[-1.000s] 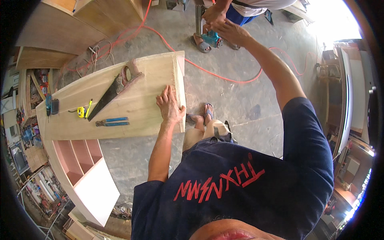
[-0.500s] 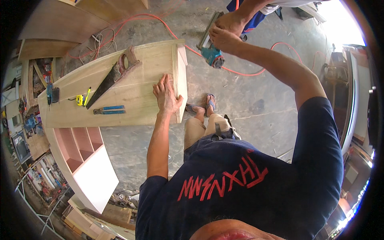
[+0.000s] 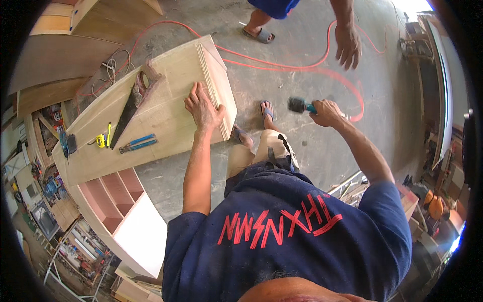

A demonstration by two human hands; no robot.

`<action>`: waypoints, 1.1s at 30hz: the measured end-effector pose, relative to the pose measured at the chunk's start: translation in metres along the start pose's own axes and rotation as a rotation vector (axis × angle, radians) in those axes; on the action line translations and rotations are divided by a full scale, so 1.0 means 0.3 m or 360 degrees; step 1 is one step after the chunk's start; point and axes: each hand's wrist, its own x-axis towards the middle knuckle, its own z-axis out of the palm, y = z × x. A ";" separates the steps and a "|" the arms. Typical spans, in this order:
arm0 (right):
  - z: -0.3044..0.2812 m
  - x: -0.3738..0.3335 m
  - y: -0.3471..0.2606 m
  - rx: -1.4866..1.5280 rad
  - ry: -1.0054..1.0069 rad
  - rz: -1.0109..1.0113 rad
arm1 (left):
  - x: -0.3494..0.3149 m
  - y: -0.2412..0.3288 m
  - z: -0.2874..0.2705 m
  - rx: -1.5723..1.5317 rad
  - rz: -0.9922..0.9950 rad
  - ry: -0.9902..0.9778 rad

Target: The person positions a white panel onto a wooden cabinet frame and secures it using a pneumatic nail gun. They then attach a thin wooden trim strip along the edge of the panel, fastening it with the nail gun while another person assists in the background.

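Right hand [image 3: 326, 113]: fingers curled round teal-and-black tool [image 3: 298, 105]. Left hand [image 3: 204, 108]: fingers slightly parted, resting on wooden panel [image 3: 173, 118]; handsaw [image 3: 129, 109] left of them.

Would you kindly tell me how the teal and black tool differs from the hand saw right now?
The teal and black tool is gripped in the right hand, while the hand saw lies untouched on the plywood surface. The tool looks short and blocky; the saw has a long, tapering blade. Both have dark parts.
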 end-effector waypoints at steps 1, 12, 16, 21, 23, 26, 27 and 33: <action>0.047 -0.066 -0.031 0.0331 0.0139 0.0157 | -0.010 -0.005 0.007 0.0032 -0.0002 -0.0008; 0.072 -0.224 -0.198 0.2079 0.0363 0.0095 | -0.016 -0.053 0.042 0.0159 0.0151 0.0083; 0.111 -0.186 -0.309 0.2587 0.0019 0.0144 | -0.016 -0.058 0.053 0.0146 0.0199 0.0088; 0.260 -0.154 -0.468 0.3175 -0.0625 0.0262 | -0.017 -0.078 0.066 0.0160 0.0203 0.0096; 0.325 -0.134 -0.498 0.3092 -0.0656 0.0219 | -0.010 -0.098 0.083 0.0180 0.0176 0.0107; 0.344 -0.124 -0.513 0.3154 -0.0731 0.0126 | -0.011 -0.121 0.106 0.0201 0.0244 0.0170; 0.343 -0.119 -0.516 0.3091 -0.0675 0.0084 | -0.011 -0.123 0.106 0.0182 0.0253 0.0155; 0.228 -0.063 -0.527 0.1971 0.0407 -0.0292 | 0.004 -0.005 0.041 0.0112 0.0100 0.0127</action>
